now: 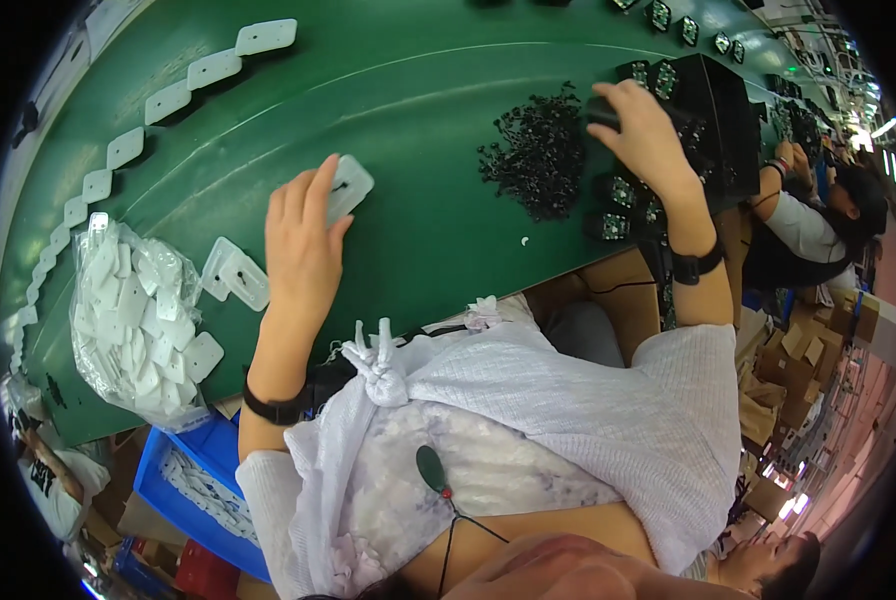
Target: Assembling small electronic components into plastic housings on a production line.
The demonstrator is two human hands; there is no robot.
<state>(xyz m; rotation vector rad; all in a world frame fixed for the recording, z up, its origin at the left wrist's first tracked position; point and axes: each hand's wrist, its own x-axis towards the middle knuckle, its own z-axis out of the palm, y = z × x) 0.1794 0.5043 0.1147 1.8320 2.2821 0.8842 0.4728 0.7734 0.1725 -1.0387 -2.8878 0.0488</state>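
Observation:
My left hand [306, 230] lies over the green work surface [418, 150] with its fingers stretched out. Its index finger touches a white rounded plate [352, 188] that has a small black piece on it. Farther right, my right hand [648, 135] is closed around a dark block-like part [602, 113], gripped between thumb and fingers; its far side is hidden by the hand. A heap of small black pieces [538, 155] lies just left of that hand. Two more white plates with black pieces [240, 280] overlap beside my left wrist.
A clear plastic bag of white plates [133, 320] lies at the left. White plates [168, 102] form a curved row along the far left. Black housings with green boards [616, 225] and a black box [718, 120] stand right. A blue bin [173, 490] sits below; a co-worker [818, 215] is at the right.

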